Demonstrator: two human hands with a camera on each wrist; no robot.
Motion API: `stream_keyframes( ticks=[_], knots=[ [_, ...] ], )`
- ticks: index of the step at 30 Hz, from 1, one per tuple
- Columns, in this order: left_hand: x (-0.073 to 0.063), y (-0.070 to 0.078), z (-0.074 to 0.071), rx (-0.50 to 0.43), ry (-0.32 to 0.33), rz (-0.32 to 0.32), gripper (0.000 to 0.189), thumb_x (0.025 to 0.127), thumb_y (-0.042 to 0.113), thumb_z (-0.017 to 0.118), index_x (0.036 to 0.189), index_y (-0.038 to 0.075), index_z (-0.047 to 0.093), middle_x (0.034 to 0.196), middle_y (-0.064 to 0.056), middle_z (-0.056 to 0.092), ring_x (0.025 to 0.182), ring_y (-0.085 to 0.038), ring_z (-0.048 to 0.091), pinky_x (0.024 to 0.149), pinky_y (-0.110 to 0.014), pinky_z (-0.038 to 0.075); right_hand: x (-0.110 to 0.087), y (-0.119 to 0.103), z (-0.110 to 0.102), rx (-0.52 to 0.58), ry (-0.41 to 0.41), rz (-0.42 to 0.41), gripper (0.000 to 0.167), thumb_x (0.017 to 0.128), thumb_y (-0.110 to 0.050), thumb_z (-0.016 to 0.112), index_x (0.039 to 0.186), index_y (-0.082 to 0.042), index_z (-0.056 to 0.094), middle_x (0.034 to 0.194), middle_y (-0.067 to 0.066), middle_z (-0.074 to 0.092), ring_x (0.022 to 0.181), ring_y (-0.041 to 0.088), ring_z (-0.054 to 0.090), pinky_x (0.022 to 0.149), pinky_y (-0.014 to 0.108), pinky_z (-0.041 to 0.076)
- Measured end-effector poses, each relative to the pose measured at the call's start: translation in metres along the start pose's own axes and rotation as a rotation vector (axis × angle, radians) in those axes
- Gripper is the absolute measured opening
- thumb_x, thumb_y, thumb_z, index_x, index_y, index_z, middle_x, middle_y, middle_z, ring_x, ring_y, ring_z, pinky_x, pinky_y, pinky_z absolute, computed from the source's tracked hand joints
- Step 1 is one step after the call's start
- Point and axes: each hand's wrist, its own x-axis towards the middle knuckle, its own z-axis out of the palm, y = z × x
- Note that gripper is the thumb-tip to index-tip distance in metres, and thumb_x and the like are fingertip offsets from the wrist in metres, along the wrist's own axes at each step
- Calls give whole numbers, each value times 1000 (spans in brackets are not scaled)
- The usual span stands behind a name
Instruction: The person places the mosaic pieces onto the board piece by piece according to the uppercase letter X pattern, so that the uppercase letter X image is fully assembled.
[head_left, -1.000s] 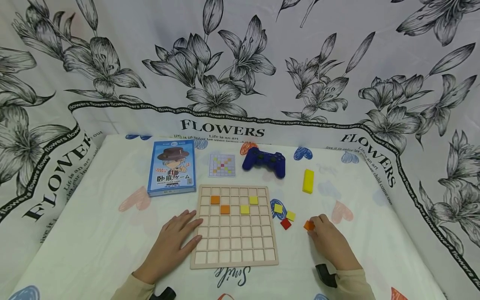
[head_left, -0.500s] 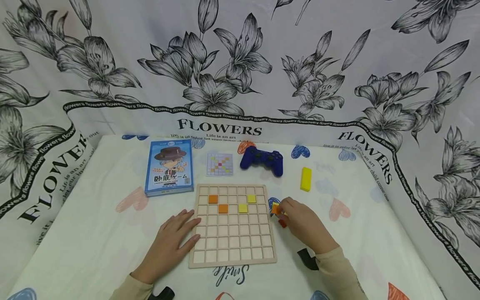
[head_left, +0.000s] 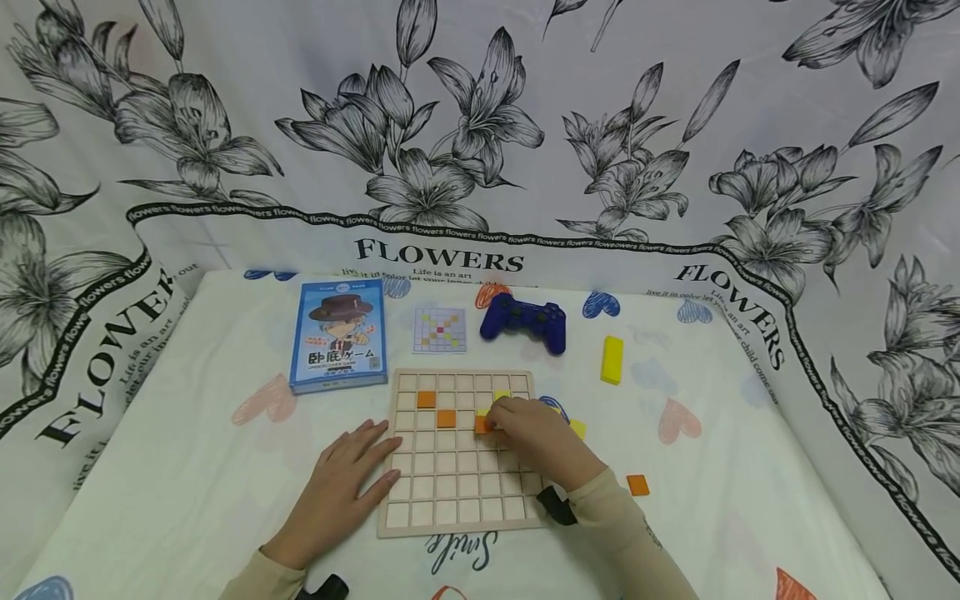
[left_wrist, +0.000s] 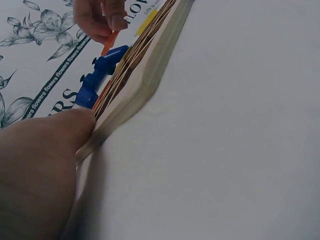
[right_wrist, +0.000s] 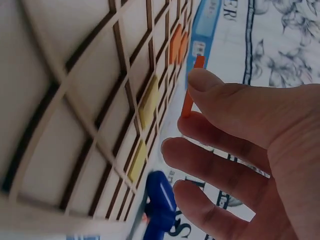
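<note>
Over the upper right part of the wooden grid board (head_left: 465,485), my right hand (head_left: 534,433) pinches an orange square tile (right_wrist: 193,90) between thumb and index finger. In the right wrist view the tile stands on edge above the board. My left hand (head_left: 341,487) rests with spread, straight fingers on the board's left edge. Two orange tiles (head_left: 426,400) sit in cells at the board's upper left. Two yellow tiles (right_wrist: 148,104) lie in cells nearer the right side, partly covered by my right hand in the head view.
Right of the board lie a yellow tile (head_left: 577,429) and another orange tile (head_left: 637,485). Behind it are a blue game box (head_left: 339,337), a small pattern card (head_left: 439,331), a blue game controller (head_left: 523,323) and a yellow block (head_left: 612,360).
My right hand has carried an orange tile leftward from the right side of the table to above the board. My left hand has stayed at the board's edge.
</note>
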Motion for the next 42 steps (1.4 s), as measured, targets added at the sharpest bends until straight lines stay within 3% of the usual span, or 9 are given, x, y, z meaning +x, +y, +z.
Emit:
stream_keyframes(
  ticks=[11,26,33,42],
  knots=[
    [-6,3,2,-13,-20,-8,46,93,44,59,133,23,57,145,-4,47,139,-28,35,113,-51,23,9,-13,20,-4,-117,-2,16,92,-27,65,104,-18,67,97,-8,67,85,6,63,80,21,54],
    [-5,1,-1,1,-25,-2,48,92,43,60,134,21,56,146,-6,46,140,-28,33,114,-52,23,10,-21,21,-58,-114,-35,18,92,-29,65,105,-17,66,99,-5,64,85,10,59,82,23,54],
    [2,-1,-4,6,-48,-6,49,94,45,57,136,21,54,148,-5,43,141,-27,30,115,-50,21,14,-18,24,-96,-105,-18,21,92,-25,65,112,-16,64,106,-3,62,93,10,59,88,23,54],
    [4,-1,-8,4,-53,6,48,94,45,57,135,21,55,148,-5,43,141,-28,31,115,-52,21,14,-19,27,-8,-92,14,20,93,-21,64,113,-17,63,110,-3,59,94,12,58,88,24,53]
  ],
)
